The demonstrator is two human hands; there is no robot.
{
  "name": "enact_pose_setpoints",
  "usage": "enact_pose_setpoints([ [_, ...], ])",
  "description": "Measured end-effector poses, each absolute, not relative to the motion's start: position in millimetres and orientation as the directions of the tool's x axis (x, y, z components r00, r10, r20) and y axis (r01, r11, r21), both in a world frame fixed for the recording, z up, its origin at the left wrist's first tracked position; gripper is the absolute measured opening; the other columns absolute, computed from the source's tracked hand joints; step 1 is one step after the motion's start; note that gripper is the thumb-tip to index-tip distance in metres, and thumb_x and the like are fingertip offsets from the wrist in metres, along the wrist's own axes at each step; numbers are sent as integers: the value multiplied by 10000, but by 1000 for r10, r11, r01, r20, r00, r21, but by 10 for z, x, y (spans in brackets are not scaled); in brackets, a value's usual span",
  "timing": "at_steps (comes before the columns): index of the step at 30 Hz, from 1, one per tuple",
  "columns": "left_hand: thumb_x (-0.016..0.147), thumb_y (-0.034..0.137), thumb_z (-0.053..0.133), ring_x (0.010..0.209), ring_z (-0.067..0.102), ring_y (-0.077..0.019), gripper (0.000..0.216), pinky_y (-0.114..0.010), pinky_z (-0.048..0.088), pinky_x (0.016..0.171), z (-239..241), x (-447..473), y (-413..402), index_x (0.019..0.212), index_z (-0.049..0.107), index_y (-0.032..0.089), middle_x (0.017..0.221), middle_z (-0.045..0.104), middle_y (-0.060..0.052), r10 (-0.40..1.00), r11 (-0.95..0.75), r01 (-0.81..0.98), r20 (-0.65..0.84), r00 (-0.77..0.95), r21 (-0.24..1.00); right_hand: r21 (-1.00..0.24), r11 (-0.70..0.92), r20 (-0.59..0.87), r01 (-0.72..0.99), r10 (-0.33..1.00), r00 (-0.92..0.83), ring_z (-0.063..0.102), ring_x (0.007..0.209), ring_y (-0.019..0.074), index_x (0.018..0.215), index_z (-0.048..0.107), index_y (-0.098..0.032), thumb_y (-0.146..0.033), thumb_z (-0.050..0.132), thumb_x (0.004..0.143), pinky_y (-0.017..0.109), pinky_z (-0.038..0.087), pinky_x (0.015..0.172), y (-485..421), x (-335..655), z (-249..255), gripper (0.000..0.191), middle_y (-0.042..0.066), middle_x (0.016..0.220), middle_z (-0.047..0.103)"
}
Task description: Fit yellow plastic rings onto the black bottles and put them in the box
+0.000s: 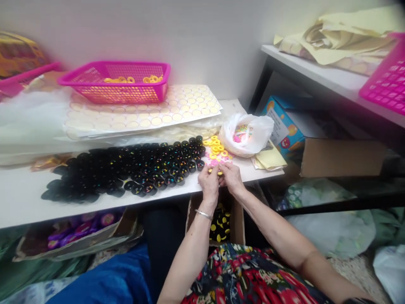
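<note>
Her left hand (209, 183) and right hand (232, 177) meet fingertip to fingertip at the near edge of the worktop (25, 194), both pinched shut on a small yellow piece (219, 172), mostly hidden between them. It looks light, stiff and slippery, best nipped by its rim. It seems round, so it has no long axis, and I cannot tell which way it faces. Loose yellow rings (216, 147) lie just at 12 o'clock, a white plastic bag (249, 133) at 1 o'clock, rows of black caps (126, 169) at 9 o'clock, and a pink basket (117, 90) farther off at 11 o'clock.
</note>
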State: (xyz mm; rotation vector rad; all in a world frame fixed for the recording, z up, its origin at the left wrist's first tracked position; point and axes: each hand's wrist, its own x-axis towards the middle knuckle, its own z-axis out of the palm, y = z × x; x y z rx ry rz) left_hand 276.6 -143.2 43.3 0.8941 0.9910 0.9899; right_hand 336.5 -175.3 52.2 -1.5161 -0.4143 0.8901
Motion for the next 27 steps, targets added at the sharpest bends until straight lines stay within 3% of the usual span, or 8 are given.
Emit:
enact_pose_setpoints([
  [4, 622, 349, 678, 416, 429, -52, 250, -155, 340, 392, 388, 2726, -1385, 682, 550, 142, 496, 469, 67, 953, 263, -211, -220, 207, 941, -962, -156, -269, -226, 698, 664, 415, 274, 91, 628, 453, -190, -403, 558, 709, 177, 286, 256, -1701, 3310, 461, 251, -81, 346, 423],
  [9, 630, 315, 670, 455, 452, -53, 206, -168, 381, 440, 315, 2697, -1297, 693, 576, 142, 566, 520, 46, 965, 220, -168, -189, 184, 961, -953, -125, -292, -275, 622, 727, 404, 278, 83, 598, 430, -196, -371, 581, 685, 184, 278, 264, -1630, 3231, 418, 247, -87, 364, 428],
  [13, 617, 318, 680, 433, 439, -57, 216, -169, 369, 421, 336, 2670, -1278, 700, 587, 142, 515, 494, 55, 951, 256, -129, -226, 209, 958, -942, -156, -329, -298, 608, 722, 399, 267, 90, 590, 420, -202, -394, 570, 693, 185, 267, 258, -1629, 3212, 447, 264, -84, 335, 417],
  [19, 620, 364, 681, 389, 424, -59, 270, -177, 343, 392, 421, 2633, -1300, 734, 582, 140, 475, 479, 65, 923, 328, -205, -267, 277, 922, -951, -159, -306, -266, 625, 718, 384, 254, 85, 607, 418, -203, -398, 530, 721, 167, 255, 258, -1619, 3209, 464, 252, -85, 305, 406],
  [27, 622, 333, 675, 453, 419, -55, 233, -166, 319, 432, 307, 2709, -1310, 595, 554, 136, 486, 471, 60, 979, 170, -153, -150, 134, 973, -948, -203, -316, -244, 670, 672, 411, 267, 91, 655, 469, -188, -353, 546, 691, 175, 276, 261, -1634, 3272, 489, 186, -67, 349, 461],
])
